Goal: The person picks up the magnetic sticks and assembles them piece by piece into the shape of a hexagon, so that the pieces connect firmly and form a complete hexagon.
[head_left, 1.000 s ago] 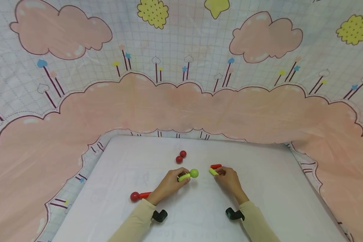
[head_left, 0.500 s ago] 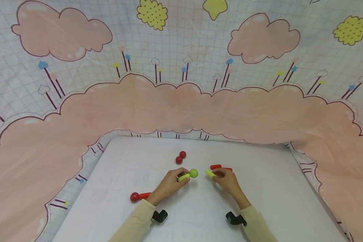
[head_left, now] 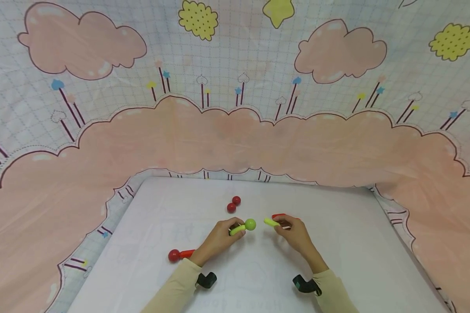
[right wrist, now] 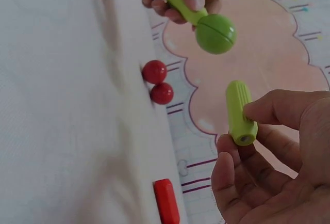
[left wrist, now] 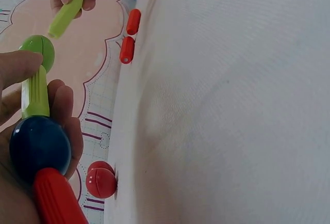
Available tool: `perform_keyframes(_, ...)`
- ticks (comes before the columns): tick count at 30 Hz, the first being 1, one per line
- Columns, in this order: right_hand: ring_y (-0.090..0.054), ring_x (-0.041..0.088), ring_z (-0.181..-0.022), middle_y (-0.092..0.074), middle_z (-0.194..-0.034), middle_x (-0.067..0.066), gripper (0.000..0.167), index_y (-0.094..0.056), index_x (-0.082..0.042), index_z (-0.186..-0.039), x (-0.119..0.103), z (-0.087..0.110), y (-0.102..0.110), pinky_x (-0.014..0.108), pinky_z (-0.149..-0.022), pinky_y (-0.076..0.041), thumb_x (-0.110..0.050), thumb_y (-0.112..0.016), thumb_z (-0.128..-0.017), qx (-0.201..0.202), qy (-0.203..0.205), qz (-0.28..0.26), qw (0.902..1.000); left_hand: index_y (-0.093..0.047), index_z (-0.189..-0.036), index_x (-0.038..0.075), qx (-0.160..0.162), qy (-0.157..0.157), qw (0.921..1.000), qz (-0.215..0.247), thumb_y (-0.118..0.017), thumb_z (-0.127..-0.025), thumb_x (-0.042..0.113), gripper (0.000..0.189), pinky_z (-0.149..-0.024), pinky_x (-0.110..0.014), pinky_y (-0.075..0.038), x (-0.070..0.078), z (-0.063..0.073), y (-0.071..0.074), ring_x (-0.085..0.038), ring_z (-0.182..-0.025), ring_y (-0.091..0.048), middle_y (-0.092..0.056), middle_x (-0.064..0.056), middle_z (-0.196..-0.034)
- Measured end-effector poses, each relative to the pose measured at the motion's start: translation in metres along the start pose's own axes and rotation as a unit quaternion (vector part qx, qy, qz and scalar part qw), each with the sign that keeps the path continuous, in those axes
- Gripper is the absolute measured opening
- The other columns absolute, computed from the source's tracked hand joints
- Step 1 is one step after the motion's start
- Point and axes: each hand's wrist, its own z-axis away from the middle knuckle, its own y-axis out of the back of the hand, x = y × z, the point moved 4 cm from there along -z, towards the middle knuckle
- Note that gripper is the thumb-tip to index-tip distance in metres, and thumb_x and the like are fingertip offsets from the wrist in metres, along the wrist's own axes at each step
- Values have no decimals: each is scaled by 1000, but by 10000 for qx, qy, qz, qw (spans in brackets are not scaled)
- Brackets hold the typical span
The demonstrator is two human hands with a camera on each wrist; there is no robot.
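Note:
My left hand point(head_left: 219, 237) holds a yellow-green magnetic rod point(left wrist: 35, 94) between thumb and fingers. A green ball point(head_left: 250, 224) sits at the rod's far end and a dark blue ball point(left wrist: 40, 149) at its near end. From the blue ball a red rod point(left wrist: 59, 198) runs toward the wrist. My right hand point(head_left: 296, 232) pinches another yellow-green magnetic rod point(right wrist: 238, 111) with a metal spot in its end face, apart from the green ball. Left of my left wrist lies a red ball point(head_left: 174, 255) against a red rod end point(head_left: 186, 254); the wrist hides whether these join the held chain.
Two red balls point(head_left: 233, 204) sit close together on the white tabletop point(head_left: 172, 204), beyond my left hand. Red rods point(left wrist: 130, 35) lie just behind my right hand. A cloud-patterned cloth point(head_left: 235, 139) hangs at the table's back and sides.
My right hand has drawn its yellow-green rod left, away from the red rods, and turned it to point at the green ball. The left hand has stayed nearly still.

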Motion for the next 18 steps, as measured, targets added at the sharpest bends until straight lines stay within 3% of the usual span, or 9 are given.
perform_keyframes(12,-64,17,-94,-71,-112,10,21,-72,-9,-105,-12,5,3,23,-79,-51,-2,-70,-86,-175,355,-189,9990,-65,-114,21,-19,21,10000,5,-67,-94,30,22,-74,-20,-46,1,1,1,-10,-83,-54,-63,8,-93)
perform_keyframes(18,-63,16,-92,-70,-110,9,21,-72,-9,-105,-14,4,-2,22,-79,-51,-1,-71,-85,-234,332,-217,9989,-65,-113,21,-13,-23,10000,19,-66,-94,31,22,-74,-20,-46,1,2,0,-9,-83,-53,-63,9,-92)
